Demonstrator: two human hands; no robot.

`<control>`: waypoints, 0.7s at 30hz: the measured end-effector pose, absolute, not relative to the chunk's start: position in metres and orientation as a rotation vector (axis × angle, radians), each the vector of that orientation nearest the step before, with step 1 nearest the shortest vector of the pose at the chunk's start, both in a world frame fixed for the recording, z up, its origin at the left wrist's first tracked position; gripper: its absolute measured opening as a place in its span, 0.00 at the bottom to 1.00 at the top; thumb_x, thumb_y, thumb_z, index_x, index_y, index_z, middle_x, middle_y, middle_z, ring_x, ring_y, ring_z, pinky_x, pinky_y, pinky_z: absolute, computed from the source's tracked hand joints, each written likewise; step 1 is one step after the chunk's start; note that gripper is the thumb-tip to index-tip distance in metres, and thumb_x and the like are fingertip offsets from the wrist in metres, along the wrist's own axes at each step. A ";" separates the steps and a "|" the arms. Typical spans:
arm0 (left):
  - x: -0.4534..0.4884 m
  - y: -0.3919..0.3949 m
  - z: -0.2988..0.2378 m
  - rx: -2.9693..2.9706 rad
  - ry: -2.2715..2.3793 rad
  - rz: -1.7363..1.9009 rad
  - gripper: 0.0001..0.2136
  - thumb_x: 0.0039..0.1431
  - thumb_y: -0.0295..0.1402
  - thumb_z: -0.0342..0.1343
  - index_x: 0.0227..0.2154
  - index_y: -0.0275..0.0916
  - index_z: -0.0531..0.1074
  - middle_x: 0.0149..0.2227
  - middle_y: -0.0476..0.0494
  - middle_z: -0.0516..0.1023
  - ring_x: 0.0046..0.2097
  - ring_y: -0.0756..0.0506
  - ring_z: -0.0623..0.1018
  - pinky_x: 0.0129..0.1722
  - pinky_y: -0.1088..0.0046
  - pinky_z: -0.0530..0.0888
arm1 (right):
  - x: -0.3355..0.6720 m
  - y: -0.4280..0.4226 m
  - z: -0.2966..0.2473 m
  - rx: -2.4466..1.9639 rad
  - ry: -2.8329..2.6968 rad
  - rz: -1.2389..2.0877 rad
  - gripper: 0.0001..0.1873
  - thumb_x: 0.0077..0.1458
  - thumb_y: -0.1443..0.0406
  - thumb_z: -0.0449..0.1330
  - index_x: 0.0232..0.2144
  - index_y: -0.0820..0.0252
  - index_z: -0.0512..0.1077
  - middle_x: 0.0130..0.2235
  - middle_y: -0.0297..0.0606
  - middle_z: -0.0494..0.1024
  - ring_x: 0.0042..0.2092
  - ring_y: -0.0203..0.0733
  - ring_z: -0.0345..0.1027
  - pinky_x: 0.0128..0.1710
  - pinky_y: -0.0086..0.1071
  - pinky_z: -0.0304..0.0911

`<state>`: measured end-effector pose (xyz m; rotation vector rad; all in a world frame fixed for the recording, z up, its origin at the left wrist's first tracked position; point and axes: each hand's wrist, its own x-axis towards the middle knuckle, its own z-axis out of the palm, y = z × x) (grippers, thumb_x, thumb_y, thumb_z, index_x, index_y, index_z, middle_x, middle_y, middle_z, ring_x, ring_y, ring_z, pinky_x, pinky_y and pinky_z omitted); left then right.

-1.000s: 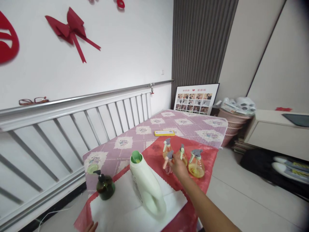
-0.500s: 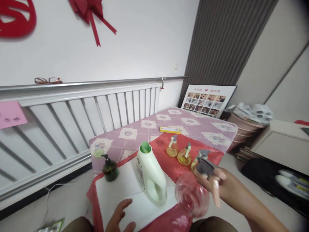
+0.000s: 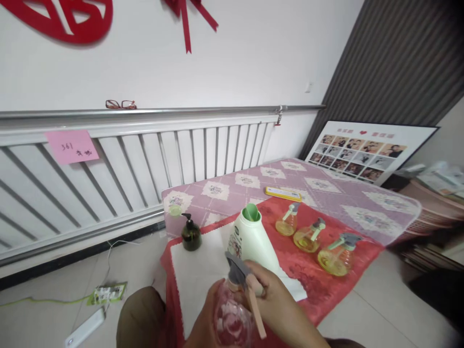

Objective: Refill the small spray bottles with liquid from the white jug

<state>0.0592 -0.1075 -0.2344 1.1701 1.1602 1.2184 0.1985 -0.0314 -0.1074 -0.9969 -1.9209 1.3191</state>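
Observation:
A small clear spray bottle (image 3: 232, 321) with a grey head and pink trigger is held low in front of me, over the near table edge. My right hand (image 3: 279, 309) wraps the bottle's neck and head from the right. My left hand (image 3: 203, 324) cups its round body from below left. Just behind stands a white detergent jug (image 3: 250, 239) with an open green spout. Three yellow-filled spray bottles (image 3: 308, 237) line up on the red cloth (image 3: 308, 275) to the right.
A dark pump bottle (image 3: 190, 234) stands on a white cloth (image 3: 195, 275). A yellow flat box (image 3: 282, 194) lies on the purple tablecloth (image 3: 344, 203). My knee (image 3: 141, 314) is at the table's near left. A framed photo board (image 3: 366, 151) leans right; a white railing (image 3: 145, 159) runs behind.
My right hand lifted the clear spray bottle from among the others and brought it close in front of me. My left hand rose from the white cloth to hold its body.

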 end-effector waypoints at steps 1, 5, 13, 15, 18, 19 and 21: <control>0.053 -0.109 -0.235 1.167 1.132 1.263 0.47 0.33 0.29 0.68 0.60 0.42 0.54 0.57 0.34 0.68 0.56 0.31 0.71 0.54 0.53 0.70 | 0.192 -0.032 -0.115 -1.010 -1.824 1.349 0.12 0.45 0.67 0.62 0.36 0.56 0.72 0.33 0.32 0.74 0.36 0.40 0.68 0.34 0.28 0.65; 0.039 -0.111 -0.249 1.225 1.254 1.430 0.48 0.34 0.23 0.62 0.62 0.42 0.48 0.61 0.35 0.63 0.60 0.33 0.66 0.59 0.55 0.66 | 0.169 -0.039 -0.137 -0.990 -1.574 1.409 0.19 0.44 0.62 0.64 0.40 0.55 0.67 0.34 0.33 0.75 0.34 0.40 0.69 0.33 0.30 0.67; 0.038 -0.115 -0.267 1.281 1.503 1.374 0.48 0.34 0.24 0.64 0.62 0.40 0.49 0.62 0.34 0.60 0.63 0.33 0.63 0.62 0.59 0.64 | 0.147 -0.047 -0.150 -1.115 -1.464 1.364 0.18 0.46 0.52 0.64 0.35 0.57 0.73 0.35 0.40 0.80 0.40 0.49 0.74 0.41 0.37 0.69; 0.037 -0.116 -0.264 1.259 1.484 1.345 0.48 0.33 0.23 0.64 0.62 0.40 0.51 0.63 0.35 0.60 0.63 0.33 0.62 0.61 0.59 0.65 | 0.150 -0.044 -0.155 -1.082 -1.502 1.429 0.19 0.49 0.50 0.61 0.35 0.59 0.74 0.35 0.41 0.80 0.39 0.49 0.74 0.40 0.37 0.69; 0.036 -0.118 -0.261 1.227 1.483 1.333 0.48 0.32 0.23 0.64 0.61 0.39 0.51 0.63 0.35 0.60 0.63 0.32 0.62 0.60 0.58 0.66 | 0.153 -0.043 -0.160 -1.047 -1.537 1.442 0.20 0.51 0.50 0.59 0.38 0.59 0.73 0.39 0.42 0.79 0.43 0.48 0.73 0.43 0.37 0.68; 0.036 -0.118 -0.261 1.226 1.483 1.333 0.48 0.32 0.23 0.64 0.61 0.39 0.51 0.62 0.34 0.61 0.62 0.31 0.62 0.60 0.58 0.66 | 0.153 -0.044 -0.160 -1.055 -1.531 1.428 0.20 0.51 0.51 0.59 0.39 0.58 0.73 0.41 0.42 0.79 0.45 0.48 0.72 0.45 0.37 0.67; 0.037 -0.119 -0.263 1.232 1.499 1.355 0.48 0.32 0.23 0.63 0.62 0.39 0.51 0.62 0.34 0.61 0.62 0.32 0.63 0.60 0.58 0.66 | 0.149 -0.047 -0.161 -1.061 -1.476 1.424 0.18 0.49 0.54 0.61 0.40 0.56 0.71 0.42 0.40 0.78 0.46 0.47 0.71 0.46 0.36 0.67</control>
